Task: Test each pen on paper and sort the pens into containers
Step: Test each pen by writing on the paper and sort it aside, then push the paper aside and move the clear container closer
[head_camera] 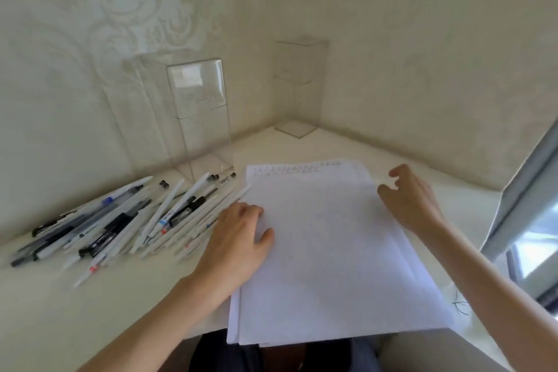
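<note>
My left hand (238, 238) rests relaxed on the left edge of the paper (329, 257). My right hand (413, 199) hovers open. Both hold nothing. The pens (120, 220) lie piled on the table (90, 317). The near container (193, 112) and the far container (299, 84) look empty, so I think all the sorting is left.

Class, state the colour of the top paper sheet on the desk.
The flat paper sheet is white, faint marks along its far edge; head view.

Bare left hand (238, 235), bare right hand (413, 199), dark clothing (217, 353).
</note>
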The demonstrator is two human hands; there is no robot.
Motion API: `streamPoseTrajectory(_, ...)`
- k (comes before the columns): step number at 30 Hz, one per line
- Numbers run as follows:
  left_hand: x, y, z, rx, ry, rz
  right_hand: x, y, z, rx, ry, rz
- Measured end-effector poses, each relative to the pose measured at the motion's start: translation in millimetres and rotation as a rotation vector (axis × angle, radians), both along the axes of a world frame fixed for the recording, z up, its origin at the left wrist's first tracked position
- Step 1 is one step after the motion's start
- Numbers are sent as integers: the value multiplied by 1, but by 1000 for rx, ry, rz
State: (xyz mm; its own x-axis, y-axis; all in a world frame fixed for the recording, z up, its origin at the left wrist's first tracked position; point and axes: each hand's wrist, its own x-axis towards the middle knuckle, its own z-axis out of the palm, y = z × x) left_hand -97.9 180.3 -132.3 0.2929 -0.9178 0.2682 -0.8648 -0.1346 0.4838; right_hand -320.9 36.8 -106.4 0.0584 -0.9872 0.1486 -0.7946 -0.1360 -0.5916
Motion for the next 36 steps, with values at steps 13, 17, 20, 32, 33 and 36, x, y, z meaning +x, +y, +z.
streamPoseTrajectory(13,-2,-21,12,-60,529,120,32,12,7,351,-633,-65)
streamPoseTrajectory(17,4,-31,14,-73,660,177,37,7,5,396,-574,-61)
streamPoseTrajectory(20,5,-33,15,-58,648,180,43,5,5,392,-492,-89)
streamPoseTrajectory(32,2,-38,6,-21,564,143,44,2,-1,285,-409,-97)
streamPoseTrajectory(33,0,-38,4,-16,544,136,44,3,-1,270,-387,-83)
streamPoseTrajectory(36,-4,-44,-1,-23,465,100,38,-6,-3,198,-328,-29)
